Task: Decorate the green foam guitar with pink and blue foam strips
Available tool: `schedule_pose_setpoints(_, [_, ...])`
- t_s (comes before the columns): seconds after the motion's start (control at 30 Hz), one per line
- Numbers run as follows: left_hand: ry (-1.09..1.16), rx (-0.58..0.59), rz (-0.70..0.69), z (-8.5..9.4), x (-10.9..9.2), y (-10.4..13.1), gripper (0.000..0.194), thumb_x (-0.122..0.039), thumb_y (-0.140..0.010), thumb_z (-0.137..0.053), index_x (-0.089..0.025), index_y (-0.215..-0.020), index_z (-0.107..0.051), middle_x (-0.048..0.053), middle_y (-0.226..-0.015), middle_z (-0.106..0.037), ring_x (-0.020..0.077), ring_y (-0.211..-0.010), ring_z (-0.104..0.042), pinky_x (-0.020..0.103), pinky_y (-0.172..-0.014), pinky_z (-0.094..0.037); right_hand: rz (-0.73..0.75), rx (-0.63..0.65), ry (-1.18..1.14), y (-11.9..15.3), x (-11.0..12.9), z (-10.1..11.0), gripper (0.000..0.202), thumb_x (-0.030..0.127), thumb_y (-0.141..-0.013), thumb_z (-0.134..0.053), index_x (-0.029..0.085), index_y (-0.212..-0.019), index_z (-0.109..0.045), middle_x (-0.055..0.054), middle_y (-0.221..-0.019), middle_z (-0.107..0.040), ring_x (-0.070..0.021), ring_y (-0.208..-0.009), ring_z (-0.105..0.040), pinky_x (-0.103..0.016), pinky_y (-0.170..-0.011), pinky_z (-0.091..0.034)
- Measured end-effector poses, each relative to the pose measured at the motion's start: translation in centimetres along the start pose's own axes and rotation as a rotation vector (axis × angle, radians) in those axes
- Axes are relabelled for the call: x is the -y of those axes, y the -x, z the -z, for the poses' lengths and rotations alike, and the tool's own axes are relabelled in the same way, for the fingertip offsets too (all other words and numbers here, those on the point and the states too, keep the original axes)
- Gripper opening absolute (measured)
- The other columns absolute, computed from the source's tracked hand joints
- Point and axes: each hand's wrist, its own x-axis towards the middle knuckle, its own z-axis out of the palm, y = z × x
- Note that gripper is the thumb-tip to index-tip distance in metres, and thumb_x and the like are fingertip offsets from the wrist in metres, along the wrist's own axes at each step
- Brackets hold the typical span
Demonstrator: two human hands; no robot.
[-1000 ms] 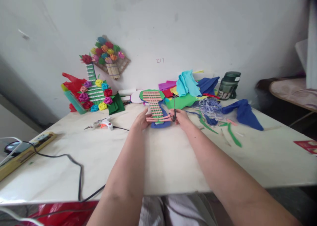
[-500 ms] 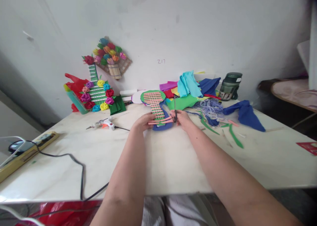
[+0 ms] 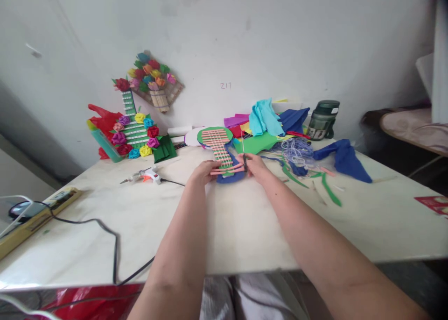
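Note:
A guitar-shaped craft piece (image 3: 229,148) in green and blue, crossed by rows of pink strips and pale strings, lies on the table between my hands. My left hand (image 3: 203,171) grips the left ends of loose pink strips (image 3: 227,171) across its near end. In my right hand (image 3: 256,167) are dark-handled scissors (image 3: 244,160), their thin blades pointing away from me. The right ends of the strips meet my right fingers; whether those pinch them too is hard to see.
To the left lie a glue gun (image 3: 149,175), its cord and a power strip (image 3: 45,219). A flower-covered craft guitar (image 3: 136,133) leans at the back. Coloured paper (image 3: 264,119), tangled yarn (image 3: 297,152), green scraps (image 3: 331,189) and a dark bottle (image 3: 324,120) are right.
The whole view has shifted slightly. My hands stay at the near end of the craft piece, and the scissors in my right hand have turned a little.

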Motion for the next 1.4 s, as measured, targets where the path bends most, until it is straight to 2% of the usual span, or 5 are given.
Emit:
schedule_pose_setpoints(0.47, [-0.008, -0.002, -0.106, 0.2, 0.2, -1.2, 0.05, -0.005, -0.07, -0.061, -0.016, -0.119, -0.054, 0.006, -0.083, -0.069, 0.0131, -0.057, -0.063, 0.024, -0.056, -0.05, 0.023, -0.012, -0.059, 0.3, 0.2, -0.5, 0.039, 0.022, -0.068, -0.066, 0.014, -0.106, -0.059, 0.0, -0.07, -0.065, -0.0079, -0.042, -0.053, -0.016, -0.029, -0.029])
schedule_pose_setpoints(0.7, [-0.04, -0.09, 0.012, 0.6, -0.4, -1.1, 0.049, -0.048, -0.079, -0.055, -0.014, -0.116, -0.055, 0.009, -0.069, -0.067, 0.0164, -0.047, -0.059, 0.024, -0.042, -0.041, -0.03, -0.105, -0.112, 0.1, 0.1, -0.7, 0.035, 0.027, -0.073, -0.062, 0.015, -0.105, -0.057, -0.001, -0.075, -0.064, -0.0088, -0.046, -0.053, -0.018, -0.032, -0.039])
schedule_pose_setpoints(0.87, [0.002, -0.027, 0.008, 1.4, -1.1, 0.1, 0.061, -0.021, -0.076, -0.062, -0.017, -0.132, -0.037, 0.003, -0.072, -0.066, 0.0115, -0.044, -0.056, 0.021, -0.041, -0.042, 0.014, -0.125, -0.038, 0.2, 0.2, -1.0, 0.035, 0.033, -0.071, -0.063, 0.015, -0.101, -0.059, -0.002, -0.077, -0.062, -0.0087, -0.049, -0.051, -0.018, -0.033, -0.04])
schedule_pose_setpoints(1.17, [-0.037, 0.136, -0.006, 1.9, -1.1, 1.0, 0.094, -0.004, -0.069, -0.064, -0.022, -0.144, -0.011, 0.011, -0.099, -0.067, 0.0154, -0.063, -0.066, 0.027, -0.058, -0.052, 0.083, -0.296, 0.493, -0.4, 0.0, 0.0, 0.042, 0.055, -0.079, -0.046, 0.023, -0.099, -0.064, -0.005, -0.082, -0.067, -0.0167, -0.071, -0.063, -0.024, -0.056, -0.046])
schedule_pose_setpoints(1.4, [-0.113, 0.059, -0.058, 1.6, -1.0, 0.6, 0.097, -0.001, -0.06, -0.069, -0.025, -0.142, -0.023, 0.006, -0.086, -0.069, 0.0119, -0.053, -0.061, 0.023, -0.052, -0.049, 0.012, -0.372, 1.003, -0.1, 0.7, 1.5, 0.044, 0.052, -0.07, -0.058, 0.019, -0.099, -0.067, -0.012, -0.096, -0.068, -0.0238, -0.091, -0.062, -0.029, -0.07, -0.044])
